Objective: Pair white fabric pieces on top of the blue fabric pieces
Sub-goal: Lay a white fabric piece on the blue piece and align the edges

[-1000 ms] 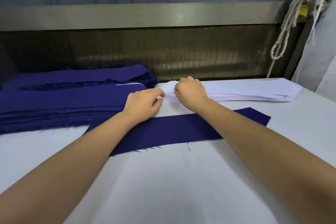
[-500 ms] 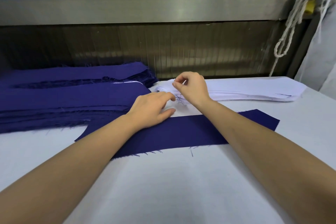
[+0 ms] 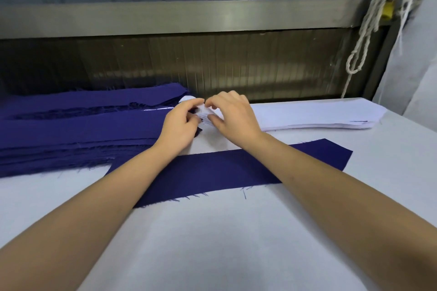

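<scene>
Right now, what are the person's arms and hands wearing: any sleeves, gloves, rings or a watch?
Nothing that shows. The left hand and right hand are bare, with no gloves and no rings on the fingers in view. The left forearm and right forearm are uncovered down to the frame's edge: no sleeve, watch or band.

One white stack (image 3: 319, 116), long flat pieces, centre right. One blue stack (image 3: 71, 132), frayed edges, middle left. One blue strip (image 3: 224, 170), flat, slanting across centre, below both stacks.
</scene>
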`<action>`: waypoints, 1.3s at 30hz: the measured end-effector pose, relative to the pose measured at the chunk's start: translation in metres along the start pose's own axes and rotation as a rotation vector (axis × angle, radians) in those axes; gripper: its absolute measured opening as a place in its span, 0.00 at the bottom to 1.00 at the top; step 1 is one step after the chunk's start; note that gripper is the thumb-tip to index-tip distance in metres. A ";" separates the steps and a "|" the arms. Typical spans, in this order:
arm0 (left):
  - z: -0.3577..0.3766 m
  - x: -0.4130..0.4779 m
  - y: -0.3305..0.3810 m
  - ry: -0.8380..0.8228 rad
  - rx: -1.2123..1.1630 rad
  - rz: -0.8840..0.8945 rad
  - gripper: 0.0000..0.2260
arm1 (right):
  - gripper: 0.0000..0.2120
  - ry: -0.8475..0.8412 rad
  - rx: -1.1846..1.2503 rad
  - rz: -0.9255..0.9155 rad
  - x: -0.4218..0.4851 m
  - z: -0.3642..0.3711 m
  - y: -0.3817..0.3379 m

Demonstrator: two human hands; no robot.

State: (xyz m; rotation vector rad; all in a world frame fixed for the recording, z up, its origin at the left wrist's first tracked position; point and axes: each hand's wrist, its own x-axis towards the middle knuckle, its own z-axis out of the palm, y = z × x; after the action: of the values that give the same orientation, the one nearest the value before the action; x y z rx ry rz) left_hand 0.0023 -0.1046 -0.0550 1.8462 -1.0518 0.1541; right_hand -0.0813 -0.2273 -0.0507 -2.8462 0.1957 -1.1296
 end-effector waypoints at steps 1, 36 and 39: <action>-0.001 -0.001 0.001 0.013 -0.010 -0.014 0.20 | 0.14 -0.030 -0.019 0.031 -0.001 0.000 0.003; -0.097 -0.064 -0.029 0.137 -0.319 -0.426 0.15 | 0.12 -0.201 -0.230 0.534 -0.092 -0.091 0.089; -0.098 -0.065 -0.033 0.163 -0.251 -0.423 0.11 | 0.14 -0.136 -0.085 0.513 -0.097 -0.091 0.088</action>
State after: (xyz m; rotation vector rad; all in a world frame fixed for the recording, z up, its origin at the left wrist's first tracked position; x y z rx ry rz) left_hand 0.0175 0.0165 -0.0596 1.7498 -0.5260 -0.0756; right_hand -0.2220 -0.3025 -0.0607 -2.6816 0.9172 -0.8318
